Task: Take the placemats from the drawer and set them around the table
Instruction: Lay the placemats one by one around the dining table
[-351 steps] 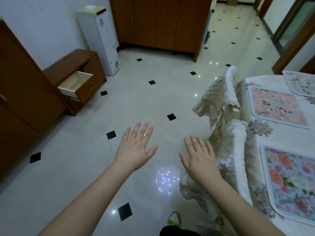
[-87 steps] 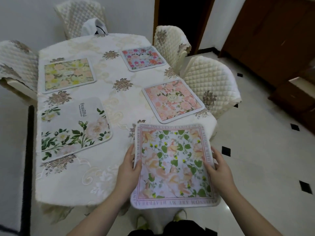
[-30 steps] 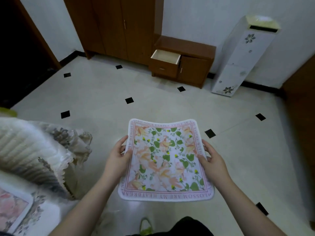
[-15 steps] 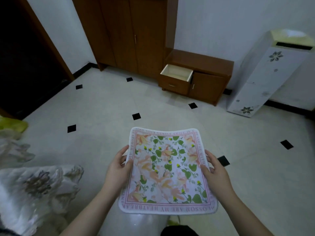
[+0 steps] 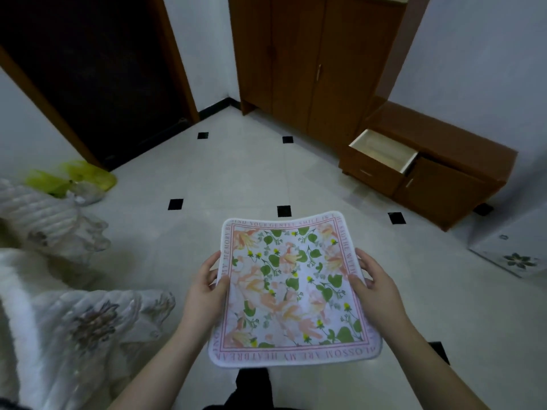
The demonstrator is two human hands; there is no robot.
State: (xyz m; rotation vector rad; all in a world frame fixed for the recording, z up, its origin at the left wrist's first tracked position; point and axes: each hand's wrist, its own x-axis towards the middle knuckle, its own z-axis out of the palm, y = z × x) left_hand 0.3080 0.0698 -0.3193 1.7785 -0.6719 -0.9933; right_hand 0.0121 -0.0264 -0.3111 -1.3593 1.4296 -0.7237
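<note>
I hold a floral placemat [image 5: 293,288] with pink lettered border flat in front of me, above the tiled floor. My left hand [image 5: 205,287] grips its left edge, thumb on top. My right hand [image 5: 374,287] grips its right edge the same way. The open drawer [image 5: 383,150] of a low brown cabinet [image 5: 444,161] stands at the upper right, its pale inside showing nothing. The table itself is out of view.
Two quilted white chair covers [image 5: 74,324] fill the lower left. A yellow-green bag [image 5: 71,179] lies on the floor by a dark doorway [image 5: 97,69]. A tall brown wardrobe [image 5: 310,54] stands at the back. A white floral appliance [image 5: 512,247] is at the right edge.
My view has swung left and moved closer to the cabinet; the drawer shifted to the right of the frame. Both hands keep the same hold on the placemat.
</note>
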